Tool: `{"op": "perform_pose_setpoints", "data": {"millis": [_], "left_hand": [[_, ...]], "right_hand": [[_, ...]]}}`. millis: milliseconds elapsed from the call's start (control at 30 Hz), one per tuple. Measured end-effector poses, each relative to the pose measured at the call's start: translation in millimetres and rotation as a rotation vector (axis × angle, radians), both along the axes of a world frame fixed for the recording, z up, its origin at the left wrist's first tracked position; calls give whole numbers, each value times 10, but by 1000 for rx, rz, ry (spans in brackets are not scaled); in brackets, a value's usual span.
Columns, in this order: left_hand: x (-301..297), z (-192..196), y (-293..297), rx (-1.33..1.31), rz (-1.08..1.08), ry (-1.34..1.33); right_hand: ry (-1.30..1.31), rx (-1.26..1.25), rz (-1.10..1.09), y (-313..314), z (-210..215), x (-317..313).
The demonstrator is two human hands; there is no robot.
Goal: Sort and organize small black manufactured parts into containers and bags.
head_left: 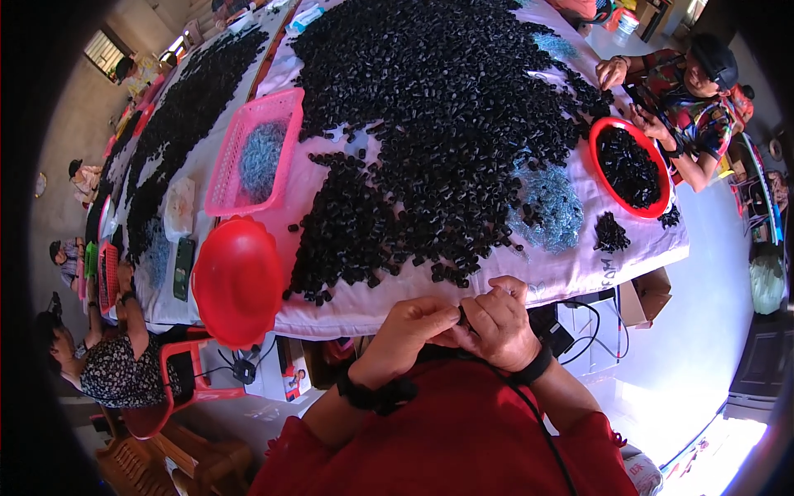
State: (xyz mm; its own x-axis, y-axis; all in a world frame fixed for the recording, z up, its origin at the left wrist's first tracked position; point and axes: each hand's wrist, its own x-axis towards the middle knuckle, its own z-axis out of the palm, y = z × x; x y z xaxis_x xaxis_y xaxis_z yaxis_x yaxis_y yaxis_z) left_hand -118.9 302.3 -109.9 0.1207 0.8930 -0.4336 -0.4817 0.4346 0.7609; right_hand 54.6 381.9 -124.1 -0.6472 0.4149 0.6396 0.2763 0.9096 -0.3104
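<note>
Both hands meet just off the near edge of the table, above the person's red-clad lap. Left hand curled, fingertips pinched toward the right hand; a small black part sits between the two sets of fingers. Both hands closed on it, as far as can be seen; the part itself is mostly hidden.

Table draped in white cloth. Large heap of black parts across its middle, thinning toward the near edge. Patch of small blue-grey pieces toward the right edge. Red bowl overhanging the near left corner, inside not visible. Pink basket behind it with more blue-grey pieces.

Judged step: fitting or joining at the fingertips, one part in work. Next move probably calls for fine pinch pressure and alignment, then a free hand for the heap.

Another person sits at the far right corner beside a red basin of black parts.
</note>
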Motion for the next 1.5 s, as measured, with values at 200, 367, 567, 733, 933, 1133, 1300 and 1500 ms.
{"op": "perform_pose_setpoints", "data": {"millis": [200,367,567,733,933,1133,1300,1500], "left_hand": [[-19,34,31,-42,9,-56],[-21,-28,12,23,-4,16],[-66,35,33,21,-46,70],[-99,-3,17,-2,-69,22],[-78,18,14,-17,-60,28],[-57,10,29,-45,-55,3],[-73,34,53,-53,-66,-75],[-46,-95,20,100,-31,83]], "right_hand": [[-29,-84,-42,1,-15,26],[-16,-116,-72,0,52,19],[-34,-74,-91,-9,44,27],[-36,-68,-62,-21,33,17],[8,-82,-18,-66,-14,23],[-55,-81,-59,-78,30,50],[-35,-97,-74,-46,113,58],[-90,-45,-105,-82,25,58]]}}
